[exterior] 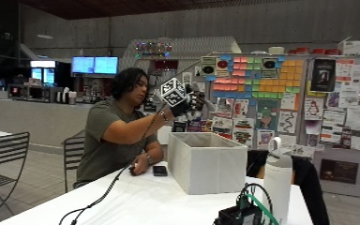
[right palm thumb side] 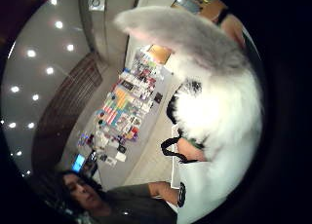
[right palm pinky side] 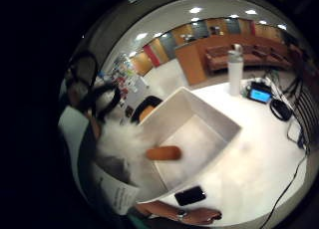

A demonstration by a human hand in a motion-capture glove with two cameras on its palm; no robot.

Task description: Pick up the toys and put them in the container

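Observation:
In the outside view my gloved right hand (exterior: 181,105) is raised above the white fabric container (exterior: 208,164) and grips a white plush toy (exterior: 198,96) with a grey ear. The toy hangs over the container's left end, well above its rim. In the thumb side palm view the plush toy (right palm thumb side: 214,102) sits close to my palm. The little finger side palm view looks down into the container (right palm pinky side: 174,109), with the toy's white fur (right palm pinky side: 119,139) at its wall. An orange piece (right palm pinky side: 163,153) shows beside the fur; I cannot tell whether it belongs to the toy.
The person's bare left hand (exterior: 134,167) rests on the white table (exterior: 142,201) beside a black phone (exterior: 160,170). A white bottle (exterior: 277,176) and a black device with cables (exterior: 242,213) stand at the near right. Chairs stand behind the table.

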